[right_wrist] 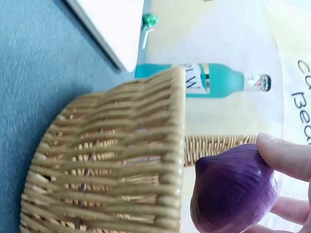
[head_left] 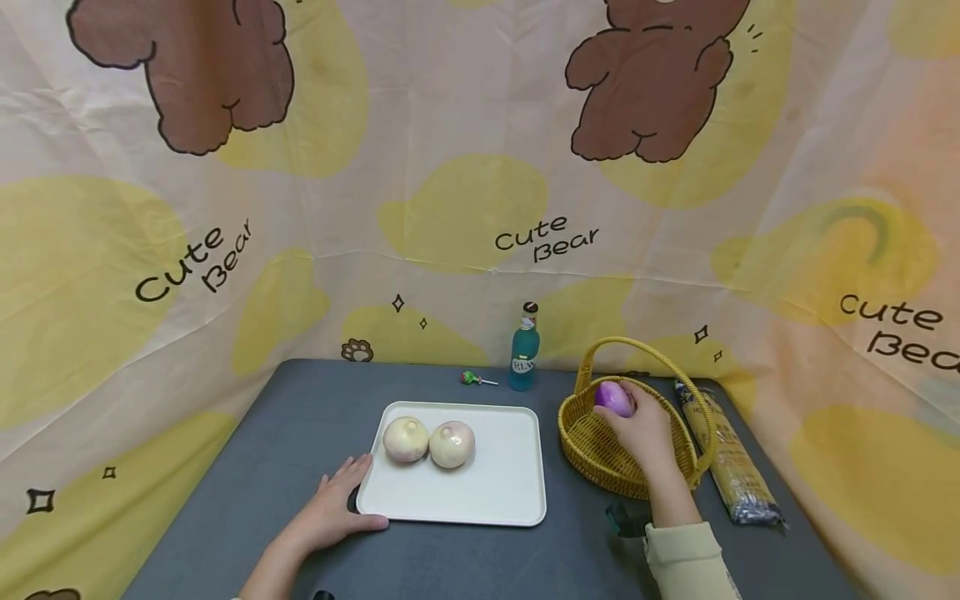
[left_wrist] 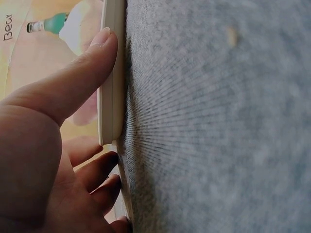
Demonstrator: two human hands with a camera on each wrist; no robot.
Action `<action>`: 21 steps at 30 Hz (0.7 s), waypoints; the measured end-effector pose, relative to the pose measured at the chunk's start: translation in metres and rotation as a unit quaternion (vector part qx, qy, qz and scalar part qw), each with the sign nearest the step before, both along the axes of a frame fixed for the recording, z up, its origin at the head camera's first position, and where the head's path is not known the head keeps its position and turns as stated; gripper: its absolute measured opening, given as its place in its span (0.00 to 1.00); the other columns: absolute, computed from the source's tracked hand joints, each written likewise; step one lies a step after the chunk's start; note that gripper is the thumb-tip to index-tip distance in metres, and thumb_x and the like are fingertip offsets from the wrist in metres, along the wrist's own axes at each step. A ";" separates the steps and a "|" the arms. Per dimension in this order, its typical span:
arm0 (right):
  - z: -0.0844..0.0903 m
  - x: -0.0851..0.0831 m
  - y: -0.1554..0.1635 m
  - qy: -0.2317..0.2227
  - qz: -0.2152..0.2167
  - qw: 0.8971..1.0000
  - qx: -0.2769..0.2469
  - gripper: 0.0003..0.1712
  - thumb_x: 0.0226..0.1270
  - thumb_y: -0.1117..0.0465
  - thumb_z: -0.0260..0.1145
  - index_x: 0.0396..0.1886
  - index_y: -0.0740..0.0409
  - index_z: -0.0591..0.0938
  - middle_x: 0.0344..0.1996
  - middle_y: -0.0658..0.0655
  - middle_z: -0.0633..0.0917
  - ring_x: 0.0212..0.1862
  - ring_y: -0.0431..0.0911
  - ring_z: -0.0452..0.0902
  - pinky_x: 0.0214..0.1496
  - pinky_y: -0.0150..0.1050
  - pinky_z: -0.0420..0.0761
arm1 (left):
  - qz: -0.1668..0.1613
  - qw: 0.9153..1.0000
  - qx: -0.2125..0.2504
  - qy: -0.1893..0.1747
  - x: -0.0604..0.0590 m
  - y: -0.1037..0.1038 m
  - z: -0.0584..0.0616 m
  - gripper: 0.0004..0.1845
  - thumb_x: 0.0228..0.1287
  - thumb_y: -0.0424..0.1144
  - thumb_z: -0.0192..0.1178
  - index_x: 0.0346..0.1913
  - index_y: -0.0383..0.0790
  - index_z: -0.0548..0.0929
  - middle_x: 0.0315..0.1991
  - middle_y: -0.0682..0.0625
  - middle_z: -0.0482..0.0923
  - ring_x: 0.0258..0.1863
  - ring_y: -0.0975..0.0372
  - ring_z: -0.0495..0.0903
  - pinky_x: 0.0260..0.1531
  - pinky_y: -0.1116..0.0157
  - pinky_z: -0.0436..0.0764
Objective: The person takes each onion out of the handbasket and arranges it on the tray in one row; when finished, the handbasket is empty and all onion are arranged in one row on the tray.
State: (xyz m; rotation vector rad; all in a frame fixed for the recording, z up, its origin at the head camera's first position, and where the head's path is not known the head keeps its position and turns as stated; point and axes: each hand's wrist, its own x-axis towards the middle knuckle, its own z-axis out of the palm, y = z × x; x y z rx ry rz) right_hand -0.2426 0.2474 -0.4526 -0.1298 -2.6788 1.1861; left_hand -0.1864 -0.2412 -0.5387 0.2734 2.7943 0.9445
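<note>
My right hand holds a purple onion between thumb and fingers, over the wicker basket. In the right wrist view the purple onion shows its pointed end, just past the basket's rim. The left hand rests at the near left corner of a white tray, fingers spread along its left side. Its thumb lies against the tray's front edge in the left wrist view. Two pale onions, one on the left and one beside it, sit on the tray's left half.
A blue-green bottle stands behind the tray, with a wrapped lollipop lying to its left. Right of the basket lies a long yellowish plastic packet. The basket's tall handle arches over the right hand. A patterned cloth hangs behind the grey table.
</note>
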 end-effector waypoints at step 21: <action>0.006 0.013 -0.057 0.017 0.020 0.999 -0.039 0.42 0.60 0.50 0.77 0.71 0.58 0.73 0.65 0.66 0.78 0.63 0.63 0.76 0.63 0.61 0.78 | 0.001 1.000 0.010 0.002 -0.004 -0.001 -0.006 0.63 0.45 0.61 0.78 0.77 0.29 0.59 0.77 0.33 0.57 0.78 0.36 0.48 0.70 0.28 0.40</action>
